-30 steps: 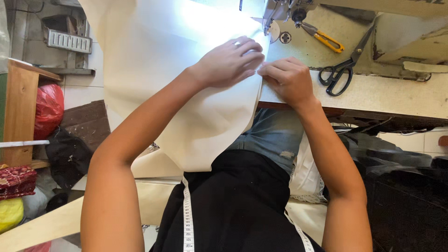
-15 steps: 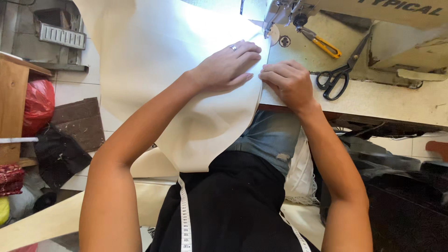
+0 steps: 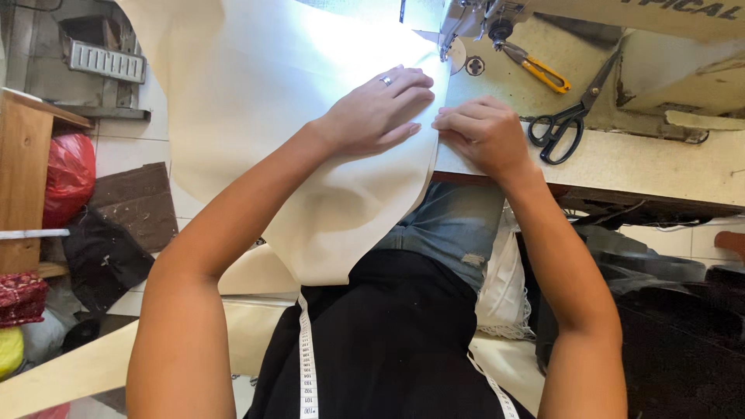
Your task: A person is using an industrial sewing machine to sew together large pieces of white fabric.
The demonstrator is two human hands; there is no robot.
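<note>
Both forearms are bare from the elbow down, with no sleeves showing. The left hand [image 3: 376, 116] wears a thin silver ring [image 3: 386, 81] on one finger; the right hand [image 3: 485, 133] wears nothing. A black top [image 3: 388, 341] covers the torso, faded blue denim jeans [image 3: 454, 225] cover the lap, and a white cloth measuring tape [image 3: 306, 365] hangs around the neck, both ends trailing down the chest.

A single head-worn camera is looking steeply down from the person's own eye level, facing forward over the chest and lap toward the sewing surface [image 3: 621, 155]. It is sitting close, so both forearms are filling the lower frame. The surface is taking up the upper right, while the floor [image 3: 132, 147] is showing at the left edge.
</note>
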